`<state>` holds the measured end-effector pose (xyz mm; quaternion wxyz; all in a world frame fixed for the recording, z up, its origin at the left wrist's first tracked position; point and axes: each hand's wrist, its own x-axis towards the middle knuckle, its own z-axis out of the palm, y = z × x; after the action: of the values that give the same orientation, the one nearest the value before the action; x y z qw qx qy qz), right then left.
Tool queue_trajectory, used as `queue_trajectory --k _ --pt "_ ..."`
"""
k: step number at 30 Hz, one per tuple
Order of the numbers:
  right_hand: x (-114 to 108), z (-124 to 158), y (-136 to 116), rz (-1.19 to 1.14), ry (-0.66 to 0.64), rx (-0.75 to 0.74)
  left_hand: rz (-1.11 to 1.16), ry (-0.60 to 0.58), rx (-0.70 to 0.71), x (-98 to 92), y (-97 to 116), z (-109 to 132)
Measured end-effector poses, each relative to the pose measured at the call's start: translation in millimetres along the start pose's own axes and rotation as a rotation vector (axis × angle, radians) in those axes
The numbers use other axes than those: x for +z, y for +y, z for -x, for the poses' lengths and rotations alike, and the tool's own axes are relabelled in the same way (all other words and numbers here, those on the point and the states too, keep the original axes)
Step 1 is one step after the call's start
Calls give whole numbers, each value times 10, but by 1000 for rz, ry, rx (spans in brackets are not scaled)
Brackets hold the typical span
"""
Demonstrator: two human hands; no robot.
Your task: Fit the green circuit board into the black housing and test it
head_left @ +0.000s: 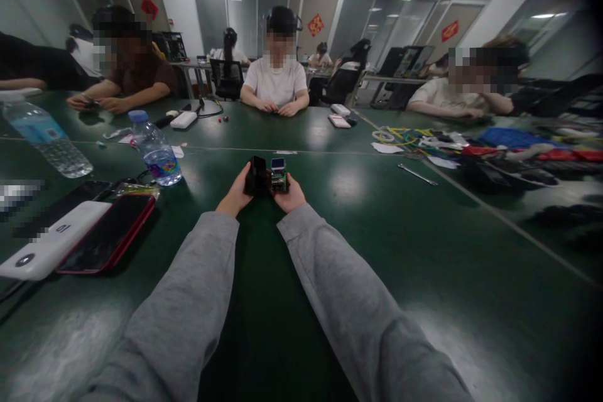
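A black case (257, 177) is gripped by the left hand (237, 196) and a circuit board (279, 183) by the right hand (294, 195), side by side over the green table (372, 213). The board is probably best held by its edges, with both pieces kept steady and pressure kept light.

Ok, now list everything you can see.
Case: one, black, centre
Circuit board: one, green, beside case
Phone: one, black and red, left
Device: one, white, beside phone
Bottles: two, clear, left
Wrench: one, silver, right
Cables: several, mixed colours, right
Small items: several, mostly white, far side
Tabletop: one, green, foreground
People: several, white or dark tops, beyond tabletop
Chairs: at least two, black, background
Wall signs: three, red, back
Left grip: one, bare, holding case
Right grip: one, bare, holding circuit board
Sleeves: two, grey, bottom
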<state>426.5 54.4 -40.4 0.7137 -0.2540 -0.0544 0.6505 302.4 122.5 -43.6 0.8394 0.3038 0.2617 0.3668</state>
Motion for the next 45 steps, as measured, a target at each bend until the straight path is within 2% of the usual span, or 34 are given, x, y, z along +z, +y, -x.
queue_trajectory --k 3,8,14,22,32,37,45 --pt "2 2 -1 12 10 -3 -10 4 8 -11 -8 -21" --pt "11 5 -1 10 29 -16 -55 68 82 -47 -26 -61" --pt "-16 -37 16 25 67 -38 -87 137 103 -70 -44 -81" --pt "-46 -70 14 26 38 -34 -82 94 119 -34 -43 -59" --pt "-3 -44 16 102 62 -56 -82 132 89 -36 -33 -60" --pt "34 -73 -56 167 138 -109 -106 160 114 -37 -40 -37" --pt "116 -97 -90 387 135 -308 -74 195 128 -16 -41 -12"
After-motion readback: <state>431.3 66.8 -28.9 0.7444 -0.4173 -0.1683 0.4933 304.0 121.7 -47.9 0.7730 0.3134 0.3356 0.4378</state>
